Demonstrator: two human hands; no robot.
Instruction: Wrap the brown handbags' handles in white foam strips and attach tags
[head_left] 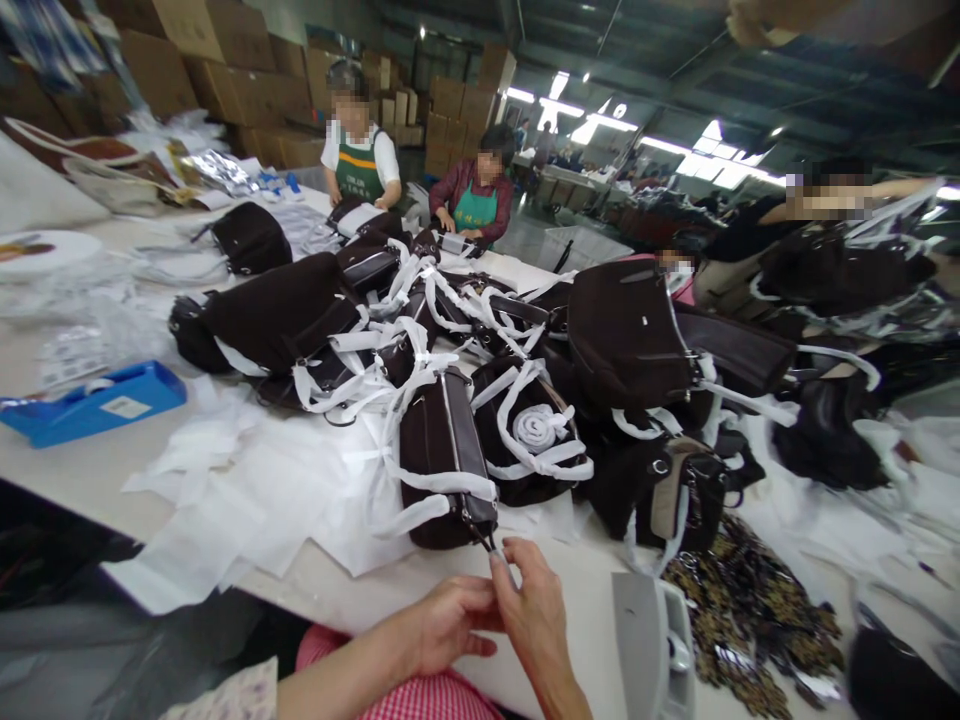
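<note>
Dark brown handbag [427, 450] lies on the white table [592, 600] right in front of the person, its long zipped top turned toward the right and its handle [450, 485] wrapped in white strips. At its near end a thin dark strap [480, 535] runs down to the fingertips of the right hand [536, 600], whose thumb and forefinger are close together there; I cannot tell whether they pinch it. The left hand [450, 620], also on the near side of the handbag, has its fingers bent and partly hidden behind the right hand, so its grip cannot be told. Just right of the handbag sits another dark bag [510, 488] with a white roll [538, 428] on it; farther right stands a large brown bag [622, 330]. To the handbag's right and nearer are a grey device [675, 650] and a heap of brass-coloured pieces [757, 600]. Left of the handbag spread thin white sheets [262, 500], and beyond these a blue tape dispenser [112, 400]. Past the handbag, across the table, two people in green aprons [360, 175] handle bags before stacked cardboard boxes [247, 95].
</note>
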